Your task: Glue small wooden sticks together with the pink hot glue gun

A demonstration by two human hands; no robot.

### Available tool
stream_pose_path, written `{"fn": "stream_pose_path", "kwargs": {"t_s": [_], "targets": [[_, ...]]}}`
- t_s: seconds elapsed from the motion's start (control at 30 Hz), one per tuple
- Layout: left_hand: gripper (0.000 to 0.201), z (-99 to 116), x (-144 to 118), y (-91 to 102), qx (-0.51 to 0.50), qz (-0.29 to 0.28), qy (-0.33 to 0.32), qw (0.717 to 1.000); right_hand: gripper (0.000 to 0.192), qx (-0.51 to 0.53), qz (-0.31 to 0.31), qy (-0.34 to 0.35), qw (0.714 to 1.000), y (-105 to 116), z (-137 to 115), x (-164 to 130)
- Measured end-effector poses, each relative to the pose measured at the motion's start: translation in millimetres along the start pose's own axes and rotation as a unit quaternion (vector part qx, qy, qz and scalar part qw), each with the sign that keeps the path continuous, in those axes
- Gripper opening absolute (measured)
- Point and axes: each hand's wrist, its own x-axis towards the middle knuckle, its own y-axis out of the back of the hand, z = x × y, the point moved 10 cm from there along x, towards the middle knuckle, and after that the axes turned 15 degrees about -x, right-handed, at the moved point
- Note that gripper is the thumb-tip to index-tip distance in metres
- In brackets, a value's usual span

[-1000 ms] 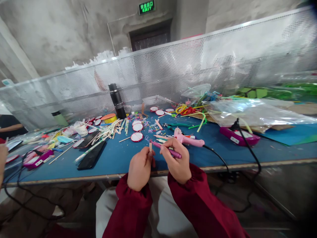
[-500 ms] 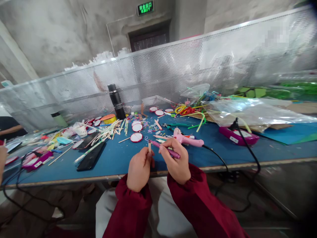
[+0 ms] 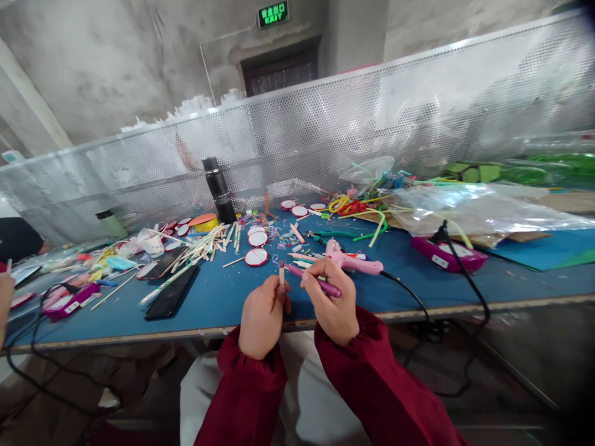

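Note:
Upright between the closed fingers of my left hand [image 3: 263,316] is a short wooden stick [image 3: 281,275], its top end coloured purple. My right hand [image 3: 333,301] grips a purple marker [image 3: 328,288] like a pen. The marker's tip points left at the stick's coloured end, with a small gap between them. Just beyond my right hand lies a pink glue gun [image 3: 357,263] with a black cord. Several pencils [image 3: 304,257] lie beside it. A small round white disc with a red rim [image 3: 256,257] rests ahead of my left hand.
Left of my hands are a black phone [image 3: 171,291] and a pile of wooden sticks [image 3: 211,241]. Behind stands a black bottle [image 3: 218,189] against a perforated metal screen [image 3: 297,136]. A purple box [image 3: 446,255] with a cable sits right. Another person's hand [image 3: 5,297] shows far left.
My right hand has drawn slightly right, and the marker tip has come away from the stick's top. The left hand stays nearly still. At far left, the other person's arm has shifted.

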Motion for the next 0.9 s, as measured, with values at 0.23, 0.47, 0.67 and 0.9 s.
{"fn": "stream_pose_path", "kwargs": {"t_s": [0.23, 0.47, 0.67, 0.9], "targets": [[0.024, -1.0, -0.2, -0.4, 0.000, -0.004, 0.006, 1.000, 0.018, -0.002, -0.014, 0.000, 1.000, -2.5, -0.9, -0.3], [0.025, -0.3, -0.2, 0.0, -0.001, -0.001, 0.001, 1.000, 0.018, 0.002, -0.012, 0.000, 1.000, -2.7, -0.3, -0.6], [0.024, -1.2, 0.1, -0.1, -0.009, -0.001, 0.001, 1.000, 0.018, 0.003, 0.005, -0.004, 1.000, 0.9, 0.6, -0.8], [0.024, -0.4, 0.1, -0.5, -0.002, -0.003, 0.004, 1.000, 0.019, -0.001, 0.006, 0.003, 1.000, 1.0, -0.7, -0.8]]}}
